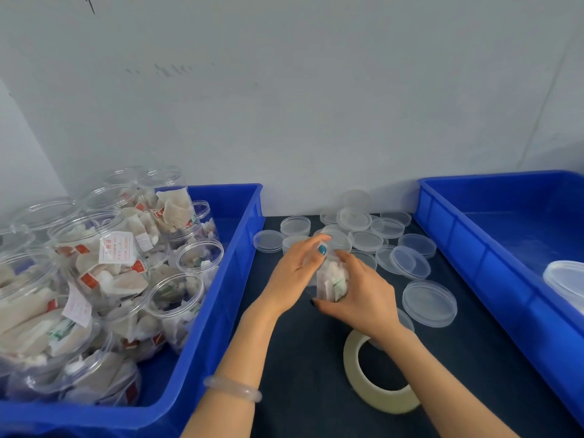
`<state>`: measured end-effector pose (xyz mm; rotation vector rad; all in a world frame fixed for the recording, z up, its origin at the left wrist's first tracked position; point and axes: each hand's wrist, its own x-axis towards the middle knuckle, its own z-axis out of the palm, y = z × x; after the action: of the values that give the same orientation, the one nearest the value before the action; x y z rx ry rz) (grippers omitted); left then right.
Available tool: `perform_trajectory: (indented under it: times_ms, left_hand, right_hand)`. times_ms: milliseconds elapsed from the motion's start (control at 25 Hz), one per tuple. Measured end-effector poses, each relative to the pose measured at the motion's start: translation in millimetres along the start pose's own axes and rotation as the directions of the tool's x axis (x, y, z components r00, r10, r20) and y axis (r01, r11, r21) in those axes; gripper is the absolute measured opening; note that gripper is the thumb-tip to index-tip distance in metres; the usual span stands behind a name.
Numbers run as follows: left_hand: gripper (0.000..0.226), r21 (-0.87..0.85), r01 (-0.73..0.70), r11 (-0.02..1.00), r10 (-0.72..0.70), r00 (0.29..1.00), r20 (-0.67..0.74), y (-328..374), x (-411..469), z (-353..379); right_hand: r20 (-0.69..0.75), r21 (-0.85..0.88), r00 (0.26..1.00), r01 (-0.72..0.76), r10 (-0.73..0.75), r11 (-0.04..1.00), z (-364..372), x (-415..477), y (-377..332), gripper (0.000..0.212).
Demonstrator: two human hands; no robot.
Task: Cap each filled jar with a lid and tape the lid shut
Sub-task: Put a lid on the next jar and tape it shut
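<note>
A small clear jar (331, 281) filled with white packets stands on the dark table (303, 358) between both hands. My left hand (294, 273) grips its top and left side, thumb up near the rim. My right hand (363, 295) wraps round its right side and base. Whether a lid sits on the jar is hidden by the fingers. Several clear round lids (428, 303) lie loose behind and to the right. A roll of pale tape (376, 396) lies flat under my right forearm.
A blue bin (221, 311) at the left holds several open filled jars (177, 298). Another blue bin (493, 248) at the right holds one capped jar (565, 282) at its edge. A grey wall rises close behind the table.
</note>
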<state>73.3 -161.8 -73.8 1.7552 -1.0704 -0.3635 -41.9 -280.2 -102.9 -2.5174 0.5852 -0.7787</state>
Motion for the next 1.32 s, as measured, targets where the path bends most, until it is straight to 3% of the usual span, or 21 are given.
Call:
perform_trajectory:
  times_ms: [80, 160, 240, 360, 440, 560, 640, 680, 720, 760, 800, 840, 920, 1000, 1040, 1080, 1120, 1160, 1200, 1240, 1320]
  left_hand:
    - [0.046, 0.049, 0.144, 0.988, -0.141, 0.988, -0.066, 3.9, 3.8, 7.3]
    - [0.045, 0.14, 0.376, 0.916, -0.368, 0.926, -0.079, 13.6, 7.9, 7.8]
    - [0.045, 0.109, 0.481, 0.87, -0.477, 0.877, -0.058, 19.9, 12.4, 7.6]
    - [0.04, -0.03, 0.239, 0.97, -0.241, 0.957, -0.16, 21.6, 8.9, 15.3]
    - [0.024, -0.054, 0.044, 0.998, -0.054, 0.977, -0.205, 22.3, 4.7, 14.2]
    - [0.024, -0.061, -0.09, 0.994, 0.083, 0.991, -0.101, 31.8, 3.6, 3.9]
    - [0.029, -0.127, -0.116, 0.985, 0.111, 0.993, -0.045, 40.3, 4.1, -1.2]
    - [0.031, -0.192, -0.125, 0.973, 0.124, 0.992, -0.017, 42.5, 3.7, -2.3]
    - [0.034, -0.253, -0.134, 0.958, 0.144, 0.989, 0.02, 44.2, 2.7, -2.0]
    - [0.036, -0.291, -0.149, 0.945, 0.175, 0.982, 0.066, 47.2, 2.0, -1.3]
    - [0.036, -0.292, -0.166, 0.942, 0.207, 0.971, 0.118, 51.8, 2.5, -1.0]
    - [0.037, -0.283, -0.178, 0.942, 0.233, 0.957, 0.173, 58.0, 4.2, -1.0]
    - [0.05, -0.265, -0.199, 0.944, 0.27, 0.926, 0.265, 67.7, 7.8, -3.9]
    - [0.071, -0.261, -0.197, 0.945, 0.27, 0.92, 0.284, 63.0, 11.0, -14.1]
    - [0.076, -0.245, -0.165, 0.956, 0.227, 0.941, 0.252, 56.8, 11.1, -20.3]
    - [0.075, -0.217, -0.121, 0.969, 0.168, 0.963, 0.209, 51.1, 9.5, -24.5]
    - [0.071, -0.171, -0.067, 0.983, 0.098, 0.979, 0.181, 48.5, 7.3, -24.6]
    - [0.071, -0.113, -0.003, 0.994, 0.022, 0.986, 0.164, 48.0, 7.0, -21.7]
    - [0.072, -0.046, 0.044, 0.998, -0.037, 0.99, 0.136, 46.9, 8.9, -15.9]
    - [0.069, 0.01, 0.063, 0.998, -0.064, 0.995, 0.081, 45.2, 11.7, -8.9]
    - [0.052, 0.034, 0.03, 0.999, -0.029, 0.999, -0.041, 42.0, 16.4, -0.8]
  right_hand:
    - [-0.083, -0.157, 0.992, 0.078, -0.092, 0.984, 0.9, -0.8, -2.7, 0.096]
    - [-0.19, -0.316, 0.956, 0.158, -0.225, 0.936, 7.5, -7.5, -4.7, 0.089]
    - [-0.248, -0.398, 0.923, 0.179, -0.294, 0.9, 11.7, -11.9, -5.4, 0.085]
    - [-0.19, -0.301, 0.97, 0.089, -0.151, 0.949, -0.2, -9.4, -10.5, 0.09]
    - [0.001, -0.101, 1.0, 0.009, -0.009, 0.995, -14.6, -2.8, -11.0, 0.091]
    - [0.332, 0.312, 0.943, -0.131, 0.021, 0.941, -32.2, 12.1, -3.7, 0.072]
    - [0.452, 0.561, 0.891, -0.239, -0.051, 0.792, -38.9, 18.2, 3.9, 0.068]
    - [0.54, 0.693, 0.832, -0.352, -0.128, 0.629, -40.9, 18.6, 6.4, 0.07]
    - [0.618, 0.76, 0.758, -0.51, -0.208, 0.402, -40.3, 14.4, 7.7, 0.072]
    - [0.649, 0.757, 0.705, -0.636, -0.286, 0.151, -38.7, 8.5, 5.3, 0.068]
    - [0.651, 0.721, 0.691, -0.692, -0.315, -0.028, -35.7, 4.4, 6.0, 0.062]
    - [0.654, 0.681, 0.675, -0.722, -0.34, -0.123, -31.9, 1.1, 6.3, 0.06]
    - [0.589, 0.636, 0.641, -0.743, -0.491, -0.207, -28.9, -5.9, 6.2, 0.083]
    - [0.612, 0.688, 0.661, -0.715, -0.435, -0.119, -32.6, -1.5, 3.8, 0.095]
    - [0.633, 0.756, 0.717, -0.654, -0.293, 0.035, -33.4, 2.4, 6.7, 0.093]
    - [0.604, 0.776, 0.79, -0.551, -0.11, 0.307, -37.9, 6.0, 1.6, 0.091]
    - [0.508, 0.667, 0.86, -0.428, 0.048, 0.61, -38.6, 7.8, 0.2, 0.092]
    - [0.396, 0.459, 0.912, -0.296, 0.105, 0.838, -38.7, 10.0, -5.1, 0.094]
    - [0.321, 0.253, 0.942, -0.181, 0.094, 0.95, -36.3, 11.3, -10.1, 0.096]
    - [0.295, 0.145, 0.952, -0.125, 0.077, 0.982, -32.5, 12.2, -13.7, 0.095]
    - [0.329, 0.27, 0.942, -0.156, 0.061, 0.95, -27.9, 14.8, -13.0, 0.082]
